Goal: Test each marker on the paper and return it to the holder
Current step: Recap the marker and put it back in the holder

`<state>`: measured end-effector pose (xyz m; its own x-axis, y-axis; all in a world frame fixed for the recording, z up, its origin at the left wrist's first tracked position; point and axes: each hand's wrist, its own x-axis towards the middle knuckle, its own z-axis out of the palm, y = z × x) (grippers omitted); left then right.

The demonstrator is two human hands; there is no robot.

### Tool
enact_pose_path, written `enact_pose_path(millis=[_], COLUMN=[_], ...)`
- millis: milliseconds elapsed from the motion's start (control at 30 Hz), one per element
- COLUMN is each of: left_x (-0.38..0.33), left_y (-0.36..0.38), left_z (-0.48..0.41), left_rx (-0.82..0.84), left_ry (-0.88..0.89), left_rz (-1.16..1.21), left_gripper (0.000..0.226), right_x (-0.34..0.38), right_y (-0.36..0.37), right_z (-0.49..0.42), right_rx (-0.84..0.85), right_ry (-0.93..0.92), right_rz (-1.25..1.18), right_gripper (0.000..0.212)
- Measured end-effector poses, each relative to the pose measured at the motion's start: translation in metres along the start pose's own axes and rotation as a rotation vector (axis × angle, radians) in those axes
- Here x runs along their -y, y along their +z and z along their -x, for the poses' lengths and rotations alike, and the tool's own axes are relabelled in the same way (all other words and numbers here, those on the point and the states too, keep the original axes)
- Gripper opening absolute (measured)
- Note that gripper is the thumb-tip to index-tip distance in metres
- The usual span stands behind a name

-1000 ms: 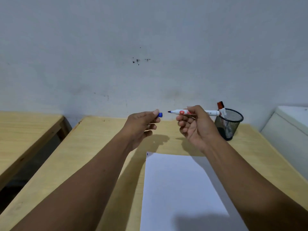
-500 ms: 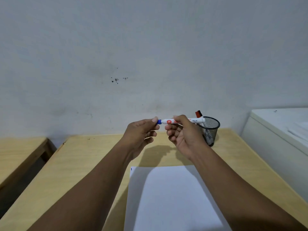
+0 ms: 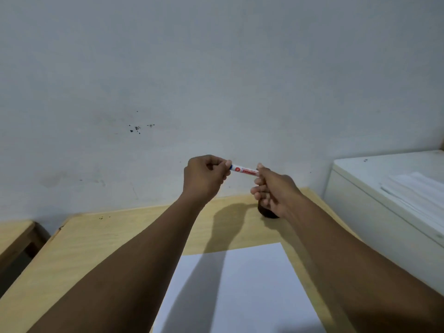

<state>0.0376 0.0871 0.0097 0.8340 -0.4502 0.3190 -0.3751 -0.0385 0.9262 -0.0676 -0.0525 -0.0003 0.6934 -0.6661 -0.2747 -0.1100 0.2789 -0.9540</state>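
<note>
Head view shows both your arms stretched out over the wooden worktop (image 3: 101,239), hands raised in front of the pale wall (image 3: 216,68). Your left hand (image 3: 204,175) is curled closed, its fingertips pinched on the blue cap end of the marker (image 3: 245,171). Your right hand (image 3: 274,188) is closed around the other end of the same marker, so only the white barrel with red print shows between the two hands. The marker lies nearly level, tilted slightly down toward the right, held in the air well above the worktop. Behind and below your right hand, a dark sliver of the holder (image 3: 268,212) shows at the far side of the worktop; most of it is hidden by the hand, and you cannot see what is inside. A white sheet of paper (image 3: 240,284) lies flat on the near part of the worktop, between your forearms, crossed by their shadows. To the right stands a white cabinet (image 3: 384,203); a second wooden surface (image 3: 14,234) sits at the far left.
</note>
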Motion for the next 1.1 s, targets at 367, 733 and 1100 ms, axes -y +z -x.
enact_pose_path(millis=[367, 733, 1100], left_x=[-0.011, 0.000, 0.031], left_y=[0.080, 0.110, 0.113], left_z=[-0.042, -0.050, -0.060], left_rx=[0.195, 0.344, 0.178], left_ry=[0.212, 0.188, -0.035], left_rz=[-0.499, -0.602, -0.478], left_gripper=[0.014, 0.037, 0.021], right_x=[0.017, 0.015, 0.003], right_y=[-0.072, -0.076, -0.066], right_z=[-0.032, -0.051, -0.051], right_rx=[-0.131, -0.113, -0.106], right_ry=[-0.131, -0.129, -0.175], right_rz=[0.269, 0.295, 0.273], right_gripper=[0.013, 0.011, 0.014])
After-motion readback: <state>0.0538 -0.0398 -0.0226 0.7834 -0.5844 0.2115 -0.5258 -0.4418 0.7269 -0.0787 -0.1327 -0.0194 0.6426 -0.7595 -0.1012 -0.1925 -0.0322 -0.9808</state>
